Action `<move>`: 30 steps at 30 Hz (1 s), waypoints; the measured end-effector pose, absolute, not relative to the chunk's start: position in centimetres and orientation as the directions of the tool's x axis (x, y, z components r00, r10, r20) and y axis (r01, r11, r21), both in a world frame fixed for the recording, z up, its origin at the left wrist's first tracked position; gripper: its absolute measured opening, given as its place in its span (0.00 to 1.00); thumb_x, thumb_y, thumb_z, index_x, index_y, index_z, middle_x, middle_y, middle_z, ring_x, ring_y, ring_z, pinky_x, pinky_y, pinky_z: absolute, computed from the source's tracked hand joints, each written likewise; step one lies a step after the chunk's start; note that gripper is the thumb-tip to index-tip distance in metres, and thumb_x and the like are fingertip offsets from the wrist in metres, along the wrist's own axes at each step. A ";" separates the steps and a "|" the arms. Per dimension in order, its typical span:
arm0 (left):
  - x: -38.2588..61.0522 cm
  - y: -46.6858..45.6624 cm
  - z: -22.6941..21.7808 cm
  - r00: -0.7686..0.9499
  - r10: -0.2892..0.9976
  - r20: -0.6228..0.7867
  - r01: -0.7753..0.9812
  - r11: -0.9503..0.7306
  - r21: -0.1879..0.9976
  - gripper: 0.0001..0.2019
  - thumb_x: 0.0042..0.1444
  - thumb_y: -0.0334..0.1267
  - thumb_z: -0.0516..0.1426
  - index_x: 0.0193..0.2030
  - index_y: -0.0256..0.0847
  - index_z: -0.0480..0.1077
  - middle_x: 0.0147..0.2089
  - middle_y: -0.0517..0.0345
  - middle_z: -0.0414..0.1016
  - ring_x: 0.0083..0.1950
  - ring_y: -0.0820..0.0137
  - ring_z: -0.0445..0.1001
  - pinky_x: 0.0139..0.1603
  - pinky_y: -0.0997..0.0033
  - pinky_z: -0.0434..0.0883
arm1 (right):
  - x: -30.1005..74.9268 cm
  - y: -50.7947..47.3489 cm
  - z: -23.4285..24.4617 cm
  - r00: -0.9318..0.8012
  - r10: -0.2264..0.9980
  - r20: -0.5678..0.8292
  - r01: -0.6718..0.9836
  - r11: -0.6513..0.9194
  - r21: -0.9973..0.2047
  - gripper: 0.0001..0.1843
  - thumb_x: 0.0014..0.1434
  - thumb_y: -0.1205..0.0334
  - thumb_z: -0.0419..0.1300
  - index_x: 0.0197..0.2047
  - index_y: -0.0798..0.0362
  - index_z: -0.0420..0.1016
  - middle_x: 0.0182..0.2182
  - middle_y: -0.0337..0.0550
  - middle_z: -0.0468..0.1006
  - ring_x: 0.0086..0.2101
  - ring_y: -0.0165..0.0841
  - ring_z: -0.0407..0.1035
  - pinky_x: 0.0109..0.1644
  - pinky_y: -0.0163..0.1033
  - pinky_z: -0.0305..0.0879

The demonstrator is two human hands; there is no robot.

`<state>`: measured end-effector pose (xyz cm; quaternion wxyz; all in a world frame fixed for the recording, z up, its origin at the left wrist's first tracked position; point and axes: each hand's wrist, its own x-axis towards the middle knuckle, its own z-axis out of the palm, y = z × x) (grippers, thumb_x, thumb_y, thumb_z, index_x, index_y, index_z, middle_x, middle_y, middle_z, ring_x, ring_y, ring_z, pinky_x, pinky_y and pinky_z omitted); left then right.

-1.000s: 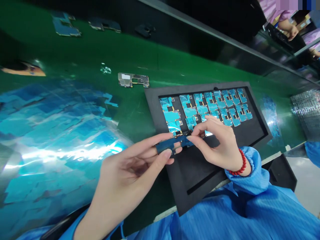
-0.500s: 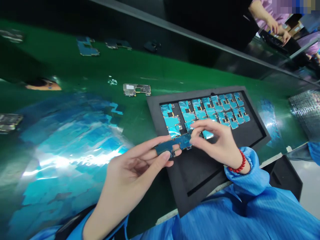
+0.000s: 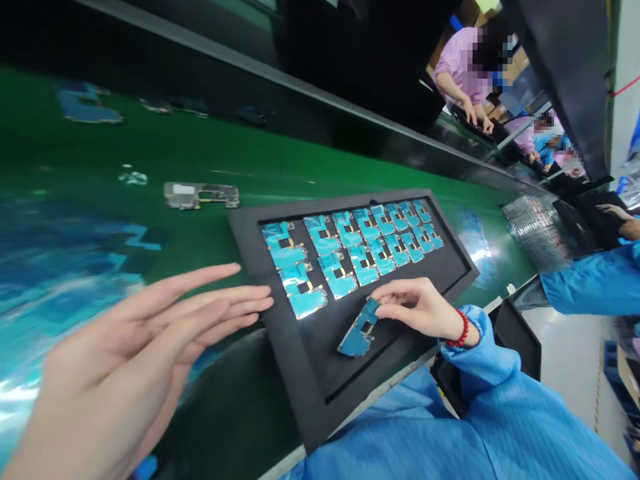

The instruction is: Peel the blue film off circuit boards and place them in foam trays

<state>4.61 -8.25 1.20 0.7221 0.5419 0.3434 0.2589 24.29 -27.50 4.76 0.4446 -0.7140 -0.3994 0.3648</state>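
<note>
A black foam tray [image 3: 280, 333] lies on the green belt [image 3: 260, 167] in front of me, holding two rows of several blue circuit boards [image 3: 345, 250]. My right hand [image 3: 417, 308], with a red bead bracelet at the wrist, pinches one blue circuit board [image 3: 359, 331] by its upper end and holds it tilted over the tray's bare lower part. My left hand [image 3: 150, 333] is open and holds nothing, its fingers stretched flat toward the tray's left edge.
A bare metal-shielded board [image 3: 201, 195] lies on the belt beyond the tray, with more boards [image 3: 87, 107] farther back. Shiny blue film sheets [image 3: 65, 260] cover the belt at left. Other people work at right; one blue sleeve [image 3: 590, 283] is close by.
My left hand let go of the board and opened flat to the left. My right hand carried the board down and right over the tray. The view swung to the right.
</note>
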 end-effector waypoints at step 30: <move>5.1 -7.6 1.4 0.685 0.683 -0.255 -0.021 0.369 0.929 0.15 0.51 0.43 0.61 0.43 0.35 0.71 0.36 0.49 0.81 0.38 0.64 0.79 0.40 0.70 0.76 | 23.0 -24.1 5.4 -0.271 0.959 -0.081 0.801 0.178 -0.571 0.22 0.65 0.51 0.58 0.56 0.56 0.68 0.49 0.51 0.71 0.42 0.36 0.71 0.44 0.38 0.71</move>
